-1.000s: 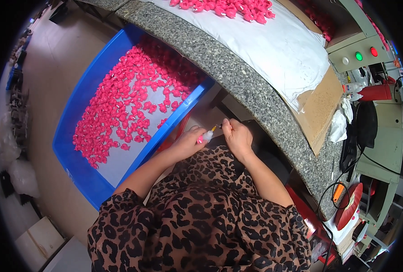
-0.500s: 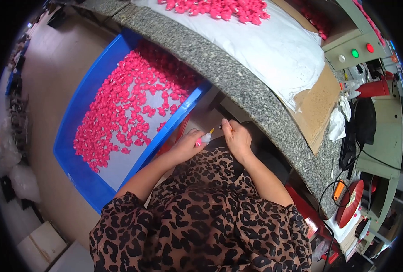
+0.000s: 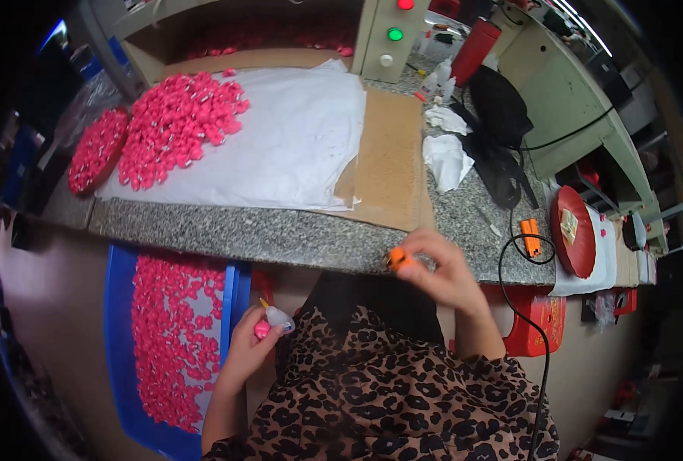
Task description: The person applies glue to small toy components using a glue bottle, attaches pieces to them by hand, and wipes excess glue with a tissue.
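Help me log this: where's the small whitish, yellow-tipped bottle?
The bottle is centre-left in the head view, in the left hand, beside the blue plastic bin.

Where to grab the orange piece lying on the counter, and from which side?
I'd pinch the far end of the orange piece across its long sides, from above and slightly left. It's elongated and lies flat; the black cable loops about its near part, and the red dish sits close on its right.

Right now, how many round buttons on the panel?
3 on the panel: red button at top, green button below, white button lowest. More could be hidden above the picture's edge.
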A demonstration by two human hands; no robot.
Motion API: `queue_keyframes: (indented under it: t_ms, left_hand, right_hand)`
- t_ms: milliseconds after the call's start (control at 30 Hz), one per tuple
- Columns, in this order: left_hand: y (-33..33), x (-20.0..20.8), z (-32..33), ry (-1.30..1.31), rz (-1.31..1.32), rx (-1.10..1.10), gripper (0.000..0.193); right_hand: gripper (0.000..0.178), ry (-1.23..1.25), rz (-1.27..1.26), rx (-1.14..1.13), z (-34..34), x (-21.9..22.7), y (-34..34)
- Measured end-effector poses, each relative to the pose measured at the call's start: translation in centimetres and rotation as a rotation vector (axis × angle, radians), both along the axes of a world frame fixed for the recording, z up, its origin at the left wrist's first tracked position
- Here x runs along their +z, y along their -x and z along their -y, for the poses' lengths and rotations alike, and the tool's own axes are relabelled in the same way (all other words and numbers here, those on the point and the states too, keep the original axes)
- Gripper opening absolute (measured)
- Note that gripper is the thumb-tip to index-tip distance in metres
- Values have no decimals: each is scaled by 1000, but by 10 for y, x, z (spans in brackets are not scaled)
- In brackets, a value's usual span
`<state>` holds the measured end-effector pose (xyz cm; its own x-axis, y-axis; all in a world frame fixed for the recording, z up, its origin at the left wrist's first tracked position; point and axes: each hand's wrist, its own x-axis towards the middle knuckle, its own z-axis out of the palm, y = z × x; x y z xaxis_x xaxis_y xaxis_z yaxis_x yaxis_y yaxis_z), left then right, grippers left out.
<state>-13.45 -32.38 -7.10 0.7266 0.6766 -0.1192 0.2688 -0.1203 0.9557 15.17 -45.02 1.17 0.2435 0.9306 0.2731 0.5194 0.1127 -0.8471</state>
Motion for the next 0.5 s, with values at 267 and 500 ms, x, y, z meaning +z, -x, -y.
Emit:
queue_keyframes:
  t_ms: [267,500]
  left_hand:
    - [-93,63,-30,-239,74,-302,28]
    - [-198,78,-41,79,235,-430,30]
  right_hand:
    - [20,333,613,-447,1,-6,-110]
    - [33,159,877,-835,-73,-30,-191]
